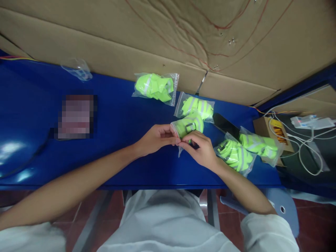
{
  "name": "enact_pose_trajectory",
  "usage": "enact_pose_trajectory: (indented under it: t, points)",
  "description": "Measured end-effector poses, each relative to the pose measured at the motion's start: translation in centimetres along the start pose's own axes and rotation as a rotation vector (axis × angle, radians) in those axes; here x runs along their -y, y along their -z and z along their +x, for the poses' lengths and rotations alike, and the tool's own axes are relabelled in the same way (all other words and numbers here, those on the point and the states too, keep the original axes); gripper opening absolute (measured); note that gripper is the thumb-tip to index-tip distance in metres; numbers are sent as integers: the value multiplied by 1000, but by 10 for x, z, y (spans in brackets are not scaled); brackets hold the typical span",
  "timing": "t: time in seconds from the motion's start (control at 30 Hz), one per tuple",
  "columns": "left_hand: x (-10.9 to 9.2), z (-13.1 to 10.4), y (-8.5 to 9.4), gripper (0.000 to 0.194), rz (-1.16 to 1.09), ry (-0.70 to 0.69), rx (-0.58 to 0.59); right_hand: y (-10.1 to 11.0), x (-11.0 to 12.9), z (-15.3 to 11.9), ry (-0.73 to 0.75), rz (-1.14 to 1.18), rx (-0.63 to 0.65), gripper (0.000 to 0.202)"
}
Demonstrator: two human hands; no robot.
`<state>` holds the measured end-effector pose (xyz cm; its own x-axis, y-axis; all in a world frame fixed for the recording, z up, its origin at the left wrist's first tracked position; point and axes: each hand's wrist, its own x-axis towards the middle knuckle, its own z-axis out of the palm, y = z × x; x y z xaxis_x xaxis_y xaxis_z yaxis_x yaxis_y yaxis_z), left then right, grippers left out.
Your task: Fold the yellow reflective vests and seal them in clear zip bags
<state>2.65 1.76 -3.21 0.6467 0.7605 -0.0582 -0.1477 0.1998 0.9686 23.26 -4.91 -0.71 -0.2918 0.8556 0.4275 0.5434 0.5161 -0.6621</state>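
Between my two hands is a clear zip bag [189, 123] with a folded neon yellow reflective vest inside. My left hand [161, 138] pinches the bag's open-end edge between thumb and fingers. Right beside it, my right hand [201, 148] pinches the same edge, the fingertips of both hands almost touching. Just behind lies another bagged vest [196, 106], and farther back left one more bagged vest [154, 87]. To the right of my right hand rest a bagged vest [233, 154] and a rolled bagged vest [259, 145], touching each other.
A dark phone-like slab [225, 125] lies among the bags. On the blue table [118, 112] at left are a blurred-out object [76, 117] and a crumpled clear plastic bag [78, 70]. A cardboard box [265, 127], white cables [301, 143] and a power strip [312, 121] stand at right.
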Motion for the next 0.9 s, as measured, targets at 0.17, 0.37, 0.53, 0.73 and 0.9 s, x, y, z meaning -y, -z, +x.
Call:
enact_pose_trajectory:
  t: [0.17,0.37,0.53,0.73,0.9]
  points:
    - [-3,-1,-1,25,-13,-20,56,0,1,0,-17,-27,-17,13]
    - [-1,1,-4,29,-22,-17,26,0,-1,0,2,-57,15,10]
    - [1,1,-4,30,33,-31,30,-3,-3,-2,19,-155,24,14]
    - [0,1,-4,31,88,-64,0,-3,-5,-2,-19,-145,21,14]
    - [0,2,-4,35,134,-89,-19,-3,-6,-2,-31,-143,23,10]
